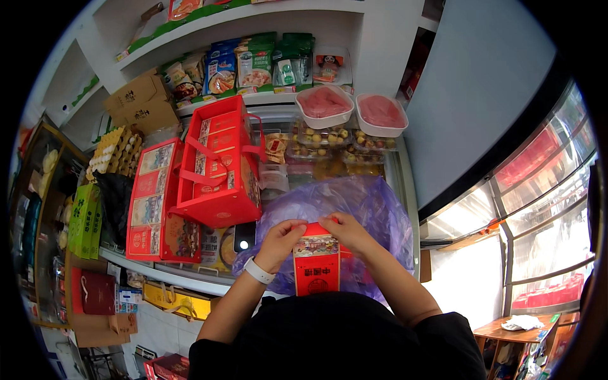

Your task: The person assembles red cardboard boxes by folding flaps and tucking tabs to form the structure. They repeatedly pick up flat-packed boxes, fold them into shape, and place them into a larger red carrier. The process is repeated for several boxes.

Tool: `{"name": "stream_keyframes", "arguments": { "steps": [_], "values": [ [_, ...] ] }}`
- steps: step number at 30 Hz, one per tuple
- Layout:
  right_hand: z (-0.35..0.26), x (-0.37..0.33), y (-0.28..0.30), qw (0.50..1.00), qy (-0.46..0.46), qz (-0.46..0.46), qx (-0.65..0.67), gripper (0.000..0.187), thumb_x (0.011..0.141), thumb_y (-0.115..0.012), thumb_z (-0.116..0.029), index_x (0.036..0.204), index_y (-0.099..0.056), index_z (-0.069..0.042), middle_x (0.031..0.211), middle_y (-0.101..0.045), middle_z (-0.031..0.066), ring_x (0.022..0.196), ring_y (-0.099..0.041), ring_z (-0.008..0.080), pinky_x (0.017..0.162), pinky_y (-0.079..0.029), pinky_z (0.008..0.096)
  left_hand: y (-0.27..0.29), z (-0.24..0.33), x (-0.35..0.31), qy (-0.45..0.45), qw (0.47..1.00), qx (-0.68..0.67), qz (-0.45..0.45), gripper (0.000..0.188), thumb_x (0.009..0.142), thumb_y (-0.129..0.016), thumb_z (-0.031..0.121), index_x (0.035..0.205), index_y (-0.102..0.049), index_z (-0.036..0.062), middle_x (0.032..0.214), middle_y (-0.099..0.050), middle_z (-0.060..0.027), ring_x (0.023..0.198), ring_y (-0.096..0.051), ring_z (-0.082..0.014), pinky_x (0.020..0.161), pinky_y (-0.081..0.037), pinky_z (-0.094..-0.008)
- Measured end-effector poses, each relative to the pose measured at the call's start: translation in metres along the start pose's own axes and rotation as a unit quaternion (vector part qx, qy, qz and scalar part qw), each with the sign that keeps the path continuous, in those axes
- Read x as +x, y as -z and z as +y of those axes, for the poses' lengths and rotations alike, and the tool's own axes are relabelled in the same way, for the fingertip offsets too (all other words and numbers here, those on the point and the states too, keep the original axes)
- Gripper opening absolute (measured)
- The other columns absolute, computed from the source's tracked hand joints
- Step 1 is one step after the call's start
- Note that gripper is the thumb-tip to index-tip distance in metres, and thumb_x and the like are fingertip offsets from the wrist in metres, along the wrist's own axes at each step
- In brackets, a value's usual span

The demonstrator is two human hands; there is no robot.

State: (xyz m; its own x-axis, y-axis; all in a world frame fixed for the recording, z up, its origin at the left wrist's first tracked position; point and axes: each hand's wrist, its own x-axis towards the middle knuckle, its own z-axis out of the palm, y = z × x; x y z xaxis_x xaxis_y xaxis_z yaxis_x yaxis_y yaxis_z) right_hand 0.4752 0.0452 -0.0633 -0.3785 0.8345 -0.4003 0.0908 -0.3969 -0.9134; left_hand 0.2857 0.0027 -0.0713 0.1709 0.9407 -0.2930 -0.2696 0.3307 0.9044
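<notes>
Smooth packet (316,263), glossy plastic bag (373,206)

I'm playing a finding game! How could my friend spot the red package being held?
Find the crinkly purple bag. Over it, near the black shirt, the left hand and right hand hold a red package by its far end. Unlike the two red boxes to its left, it's much smaller.

A plastic bag (373,206) spreads behind and on both sides of a carton (316,263), two boxes (153,202) stand to the left with egg trays (113,152) beyond them, tubs (382,114) sit on fruit packs (321,137) behind the bag, and packets (255,66) line the shelf (256,99) farther back.
</notes>
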Motion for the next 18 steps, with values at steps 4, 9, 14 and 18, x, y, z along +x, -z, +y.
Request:
{"name": "stream_keyframes", "arguments": {
  "steps": [4,9,14,18],
  "values": [
    [0.001,-0.001,-0.005,0.978,-0.051,-0.016,0.200,0.024,0.086,-0.061,-0.023,0.092,-0.054,-0.001,0.083,-0.060,0.0084,0.070,-0.060,0.0158,0.065,-0.050,0.0286,-0.007,0.001,-0.002,-0.003,1.000,-0.013,0.021,0.027,0.090,-0.054,0.014,0.112,-0.055,-0.0019,0.093,-0.062,-0.0063,0.081,-0.059,-0.0100,0.074,-0.048,-0.0227],
    [0.010,0.004,-0.007,0.958,-0.077,-0.001,0.276,0.019,0.085,-0.061,-0.016,0.095,-0.053,-0.001,0.084,-0.060,0.0092,0.073,-0.061,0.0178,0.066,-0.052,0.0326,-0.009,-0.009,-0.001,-0.032,0.996,-0.031,0.070,0.025,0.088,-0.057,0.012,0.110,-0.055,-0.0012,0.092,-0.061,-0.0054,0.080,-0.058,-0.0090,0.072,-0.047,-0.0218],
    [0.018,0.008,-0.006,0.957,-0.077,0.004,0.280,0.017,0.084,-0.059,-0.012,0.096,-0.055,0.000,0.085,-0.060,0.0103,0.075,-0.061,0.0191,0.068,-0.052,0.0334,-0.018,-0.003,-0.008,-0.020,0.994,-0.035,0.103,0.025,0.087,-0.060,0.013,0.107,-0.054,-0.0015,0.090,-0.058,-0.0040,0.081,-0.055,-0.0073,0.072,-0.046,-0.0204],
    [0.018,0.009,-0.004,0.963,-0.078,-0.007,0.256,0.016,0.085,-0.058,-0.012,0.095,-0.055,0.000,0.083,-0.060,0.0097,0.072,-0.061,0.0182,0.067,-0.052,0.0320,-0.015,-0.008,-0.009,-0.018,0.995,-0.045,0.093,0.023,0.088,-0.059,0.015,0.106,-0.055,0.0003,0.092,-0.058,-0.0034,0.081,-0.056,-0.0078,0.072,-0.045,-0.0208]
  ]
}}
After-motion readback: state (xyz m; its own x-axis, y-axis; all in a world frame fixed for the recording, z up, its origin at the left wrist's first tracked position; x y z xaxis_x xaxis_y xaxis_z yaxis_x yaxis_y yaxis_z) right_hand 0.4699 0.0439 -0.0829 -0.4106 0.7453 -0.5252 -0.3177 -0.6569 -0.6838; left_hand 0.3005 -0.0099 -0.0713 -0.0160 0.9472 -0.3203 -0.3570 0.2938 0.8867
